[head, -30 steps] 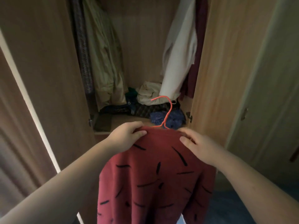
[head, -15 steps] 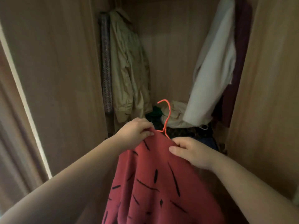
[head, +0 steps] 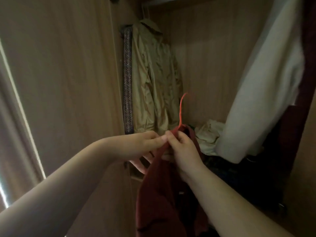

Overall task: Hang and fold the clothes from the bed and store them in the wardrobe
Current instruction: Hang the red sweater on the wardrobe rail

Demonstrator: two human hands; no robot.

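A red garment (head: 164, 199) hangs on an orange hanger whose hook (head: 180, 110) sticks up in front of the open wardrobe. It is turned edge-on to me and droops below my hands. My left hand (head: 145, 147) pinches the fabric near the collar from the left. My right hand (head: 183, 149) grips the top of the garment just under the hook. Both hands touch at the neckline.
Inside the wardrobe a khaki jacket (head: 153, 79) and a patterned strip (head: 127, 82) hang at the left, a white garment (head: 266, 79) at the right. Crumpled clothes (head: 210, 135) lie on the wardrobe floor. The left door (head: 59, 74) stands open beside my left arm.
The garment has turned from facing me to edge-on and moved closer to the wardrobe interior. My hands have come together at the collar. The view has tilted upward.
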